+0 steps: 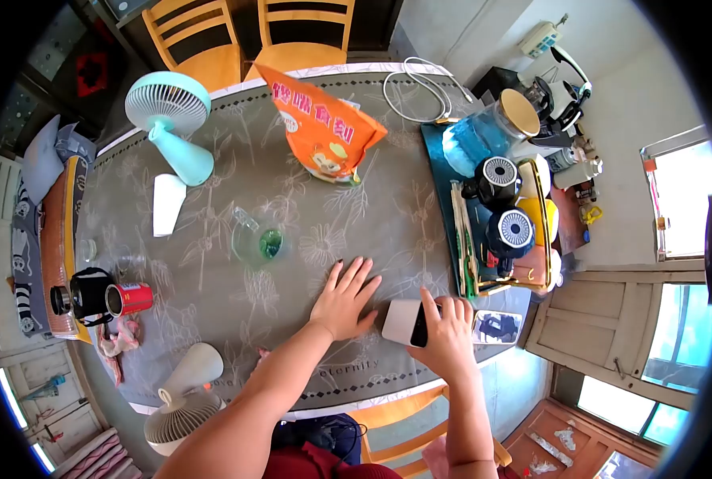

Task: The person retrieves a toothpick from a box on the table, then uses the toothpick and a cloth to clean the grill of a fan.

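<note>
My left hand (346, 302) lies flat on the grey patterned tablecloth, fingers spread, holding nothing. Beside it, my right hand (449, 331) grips the right side of a small white box-shaped device with a black face (401, 321). The index finger is at the device's far edge and the thumb near its lower edge; its exact kind cannot be made out. Just right of that hand lies a phone-like rectangle with a lit or pictured face (497, 327). A clear glass cup with green contents (269, 243) stands farther off, to the left.
An orange snack bag (324, 132) stands at the back; a teal fan (172, 120) is back left. A blue tray (440, 184) with cups and a jug (487, 132) fills the right side. A red can (129, 299) and a white fan (186, 399) are at left.
</note>
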{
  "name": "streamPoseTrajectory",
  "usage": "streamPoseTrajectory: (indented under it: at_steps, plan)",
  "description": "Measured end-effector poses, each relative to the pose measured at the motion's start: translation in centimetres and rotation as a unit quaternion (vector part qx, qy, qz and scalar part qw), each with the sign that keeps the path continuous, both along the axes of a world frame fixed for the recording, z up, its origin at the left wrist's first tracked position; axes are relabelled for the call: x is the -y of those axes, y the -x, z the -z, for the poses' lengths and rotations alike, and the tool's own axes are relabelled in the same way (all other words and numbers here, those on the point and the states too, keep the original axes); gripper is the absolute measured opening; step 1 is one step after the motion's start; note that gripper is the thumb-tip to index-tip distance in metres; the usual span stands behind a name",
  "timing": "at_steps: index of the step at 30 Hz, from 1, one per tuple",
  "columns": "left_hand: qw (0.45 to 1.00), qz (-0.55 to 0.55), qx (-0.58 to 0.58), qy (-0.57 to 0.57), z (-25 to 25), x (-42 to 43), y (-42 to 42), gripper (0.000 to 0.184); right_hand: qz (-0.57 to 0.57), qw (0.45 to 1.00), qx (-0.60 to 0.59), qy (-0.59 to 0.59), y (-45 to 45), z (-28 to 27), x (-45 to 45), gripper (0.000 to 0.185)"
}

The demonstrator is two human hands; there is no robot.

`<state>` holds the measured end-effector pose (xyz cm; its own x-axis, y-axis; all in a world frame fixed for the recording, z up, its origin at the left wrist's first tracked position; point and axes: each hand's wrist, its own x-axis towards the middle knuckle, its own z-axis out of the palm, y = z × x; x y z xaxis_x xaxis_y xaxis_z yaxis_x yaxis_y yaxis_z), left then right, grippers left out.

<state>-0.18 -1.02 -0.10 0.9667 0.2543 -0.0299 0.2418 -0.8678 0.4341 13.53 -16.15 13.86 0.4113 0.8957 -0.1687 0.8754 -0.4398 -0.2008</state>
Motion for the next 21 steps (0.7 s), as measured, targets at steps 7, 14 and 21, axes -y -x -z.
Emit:
streamPoseTrajectory:
  at_steps: [7, 14, 21]
  plan:
    - [0.999, -0.021, 0.048, -0.013, 0.4, -0.2, 1.1, 0.055, 0.014, 0.999, -0.014, -0.031, 7.0, 3.1, -0.9, 0.107]
    - [0.975, -0.055, 0.169, 0.13, 2.1, -0.3, 2.0, 0.044, -0.009, 0.992, 0.063, -0.112, 9.6, 5.7, -1.6, 0.07]
    - [0.965, -0.15, 0.138, 0.165, -3.0, 8.3, 9.3, 0.054, 0.004, 0.984, 0.102, -0.143, 10.1, 3.4, -0.4, 0.07]
